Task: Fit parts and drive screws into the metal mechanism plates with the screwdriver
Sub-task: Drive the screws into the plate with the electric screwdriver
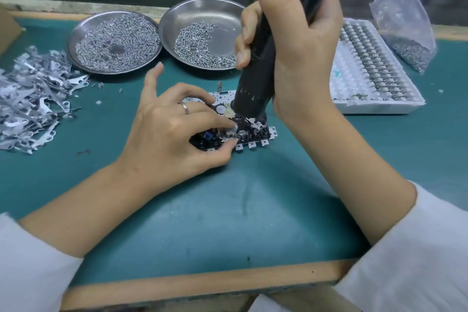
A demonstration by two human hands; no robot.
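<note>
A metal mechanism plate [255, 134] with black and silver parts lies flat on the green mat in the middle. My left hand [172, 129] rests on its left side, thumb and fingertips pinching a small part on the plate near the driver's tip. My right hand [291, 40] grips a black electric screwdriver [255, 83] held nearly upright, its nose down on the plate; the bit itself is hidden behind the body.
Two steel dishes at the back hold small parts: springs [114, 43] on the left, screws [202, 45] on the right. A heap of stamped metal levers [33, 99] lies far left. A white tray of components [367, 71] and a plastic bag [405, 23] sit right.
</note>
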